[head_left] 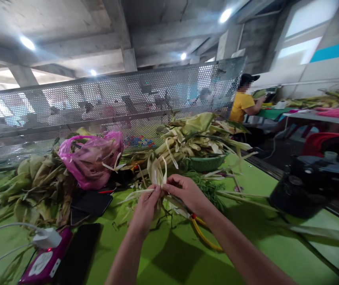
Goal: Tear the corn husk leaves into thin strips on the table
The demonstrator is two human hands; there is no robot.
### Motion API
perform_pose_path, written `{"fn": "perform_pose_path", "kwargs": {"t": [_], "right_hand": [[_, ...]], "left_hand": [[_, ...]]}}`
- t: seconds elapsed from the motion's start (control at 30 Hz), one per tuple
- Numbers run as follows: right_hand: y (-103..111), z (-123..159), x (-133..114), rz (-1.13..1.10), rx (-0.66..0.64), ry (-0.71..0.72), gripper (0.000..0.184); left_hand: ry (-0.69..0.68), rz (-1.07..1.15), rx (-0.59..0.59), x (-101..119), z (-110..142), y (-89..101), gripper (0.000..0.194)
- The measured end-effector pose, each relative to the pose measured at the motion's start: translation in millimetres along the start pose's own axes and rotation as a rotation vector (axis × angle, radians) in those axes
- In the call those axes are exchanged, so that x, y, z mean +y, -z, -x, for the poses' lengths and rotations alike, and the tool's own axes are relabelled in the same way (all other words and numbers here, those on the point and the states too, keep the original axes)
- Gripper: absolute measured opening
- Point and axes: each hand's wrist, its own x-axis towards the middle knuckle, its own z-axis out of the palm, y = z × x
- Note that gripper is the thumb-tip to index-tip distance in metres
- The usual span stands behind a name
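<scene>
Pale corn husk strips (pixel 157 170) are pinched between my two hands above the green table (pixel 169 253). My left hand (pixel 148 204) closes its thumb and fingers around the lower part of the bunch. Right beside it, my right hand (pixel 184 192) pinches the same husks from the other side, fingers bent. Several strip ends fan upward and leftward from the grip. Below the hands lie loose husk scraps and yellow-handled scissors or pliers (pixel 202 233), partly hidden by my right wrist. Green stringy strands (pixel 208 188) lie just beyond my right hand.
A green basket (pixel 208 162) heaped with husks stands ahead. To the left are a pink plastic bag (pixel 90 158), a husk pile (pixel 35 186), a black phone (pixel 82 249) and a purple power strip (pixel 47 261). A black pot (pixel 309 186) stands right. A person (pixel 242 101) sits beyond the mesh panel (pixel 98 107).
</scene>
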Motion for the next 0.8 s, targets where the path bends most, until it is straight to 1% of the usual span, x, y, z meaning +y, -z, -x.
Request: {"fn": "perform_pose_path", "kwargs": {"t": [0.1, 0.2, 0.27, 0.3, 0.37, 0.43, 0.47, 0.53, 0.57, 0.6, 0.63, 0.73, 0.8], "right_hand": [[-4, 1, -1, -0.074, 0.054, -0.007, 0.024], [-6, 2, -1, -0.054, 0.147, 0.003, 0.021], [-6, 1, -1, -0.033, 0.184, 0.002, 0.019], [-4, 0, 0, -0.019, 0.178, -0.005, 0.018], [0, -2, 1, 0.031, 0.152, -0.013, 0.019], [6, -2, 0, 0.108, 0.174, 0.023, 0.019], [9, -1, -2, 0.161, 0.224, 0.065, 0.02], [11, 3, -8, 0.283, 0.379, 0.178, 0.023], [11, 7, -12, 0.337, 0.44, 0.221, 0.022], [8, 10, -14, 0.369, 0.466, 0.24, 0.02], [4, 13, -16, 0.382, 0.44, 0.232, 0.018], [-12, 17, -16, 0.369, 0.232, 0.122, 0.016], [-23, 15, -11, 0.363, 0.146, 0.053, 0.015]], "left_hand": [[0.03, -0.046, -0.087, 1, 2, -1.3, 0.032], [-0.006, -0.133, -0.15, -2, 4, 1.0, 0.028], [-0.027, -0.198, -0.17, -4, 6, 2.0, 0.027], [-0.024, -0.213, -0.17, -5, 6, 2.0, 0.027], [-0.006, -0.199, -0.14, -7, 6, 1.6, 0.028], [0.003, -0.135, -0.06, -10, 4, 1.7, 0.029], [-0.002, -0.101, -0.007, -11, 2, 2.3, 0.029], [-0.031, -0.05, 0.098, -13, -1, 4.1, 0.032], [-0.04, -0.034, 0.133, -14, -3, 5.1, 0.034], [-0.044, -0.02, 0.154, -14, -4, 5.8, 0.035], [-0.043, -0.005, 0.161, -14, -5, 6.1, 0.036], [-0.04, 0.063, 0.141, -11, -5, 4.5, 0.035], [-0.053, 0.104, 0.126, -10, -4, 2.4, 0.033]]}}
